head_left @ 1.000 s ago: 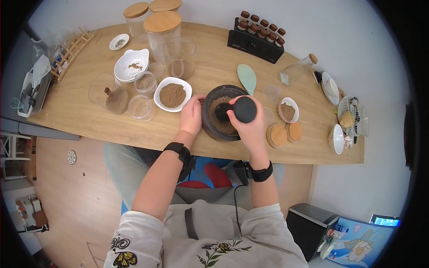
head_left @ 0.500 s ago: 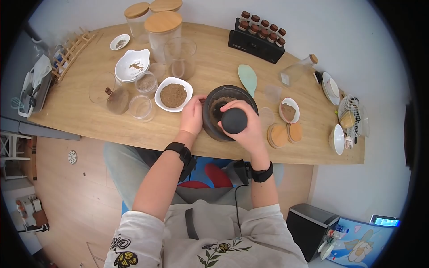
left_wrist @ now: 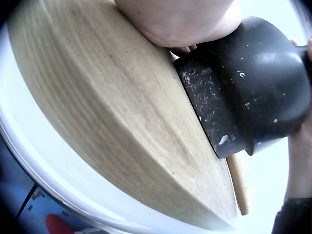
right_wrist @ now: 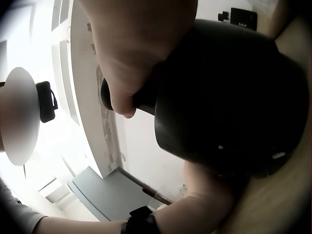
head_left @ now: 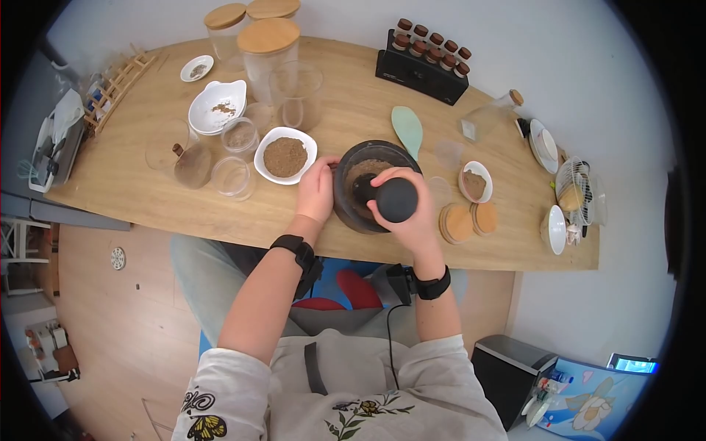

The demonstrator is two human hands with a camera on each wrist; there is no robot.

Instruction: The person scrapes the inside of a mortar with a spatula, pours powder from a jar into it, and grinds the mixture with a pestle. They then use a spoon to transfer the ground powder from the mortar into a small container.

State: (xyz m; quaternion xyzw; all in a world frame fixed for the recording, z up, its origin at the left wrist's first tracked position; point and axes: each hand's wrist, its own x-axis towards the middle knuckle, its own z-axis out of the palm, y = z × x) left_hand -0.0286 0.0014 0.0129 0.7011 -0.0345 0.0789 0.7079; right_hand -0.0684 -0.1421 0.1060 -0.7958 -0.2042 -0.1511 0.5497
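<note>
A dark stone mortar (head_left: 353,213) stands near the table's front edge, with brown powder (head_left: 379,170) inside. My right hand (head_left: 415,220) grips the round black knob of the pestle (head_left: 397,200), whose lower end is down in the mortar. At the mortar's left side, my left hand (head_left: 316,192) holds it, fingers curving round the wall and partly hidden. Pale specks mark the mortar's outer wall (left_wrist: 234,87) in the left wrist view. Beside the left hand is a white bowl of brown powder (head_left: 285,176). A pale green spoon (head_left: 407,131) lies behind the mortar.
On the left are a white dish (head_left: 202,126), small clear jars (head_left: 232,178) and tall wooden-lidded canisters (head_left: 271,62). To the right are a small powder bowl (head_left: 475,197), wooden lids (head_left: 457,223) and a corked bottle (head_left: 489,121). A black spice rack (head_left: 419,73) stands behind.
The pestle's knob has swung from the mortar's right toward the front left, then slightly back right, with my right hand on it. My left hand stays against the mortar.
</note>
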